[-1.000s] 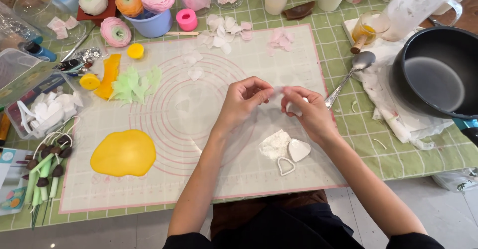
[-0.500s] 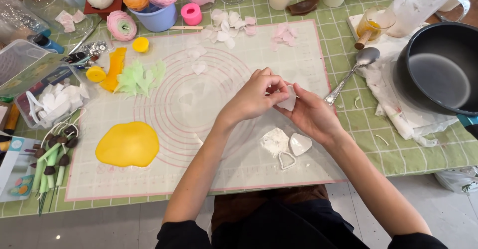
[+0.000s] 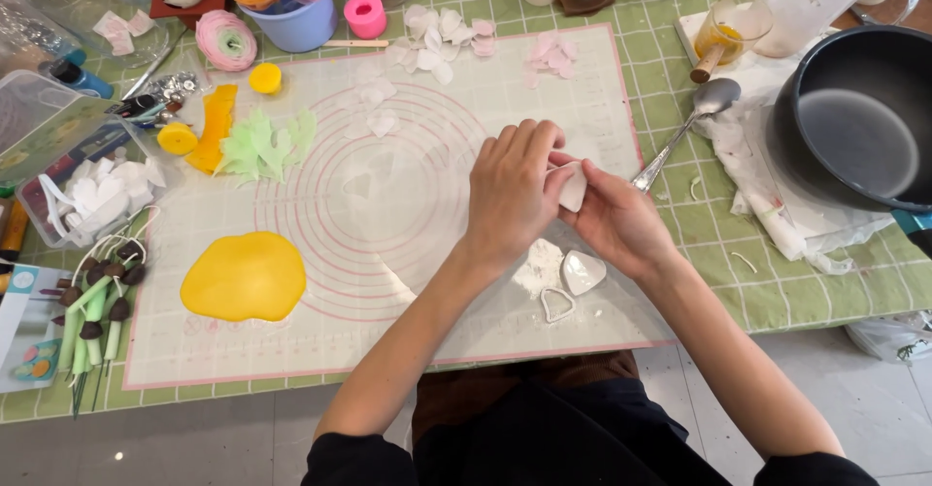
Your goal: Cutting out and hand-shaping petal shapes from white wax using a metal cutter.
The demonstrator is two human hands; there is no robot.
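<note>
White, thin petal-shaped paste piece (image 3: 573,187) pinched between left hand (image 3: 515,190) and right hand (image 3: 616,219).

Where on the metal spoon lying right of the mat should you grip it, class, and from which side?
Grip the spoon mid-handle, coming from above. The slim handle lies flat and bare on the green cloth, while its bowl rests against the crumpled white wrap.

white petal piece (image 3: 573,187) | yellow paste sheet (image 3: 244,276) | green-checked tablecloth (image 3: 835,287) | black pot (image 3: 854,117)
</note>
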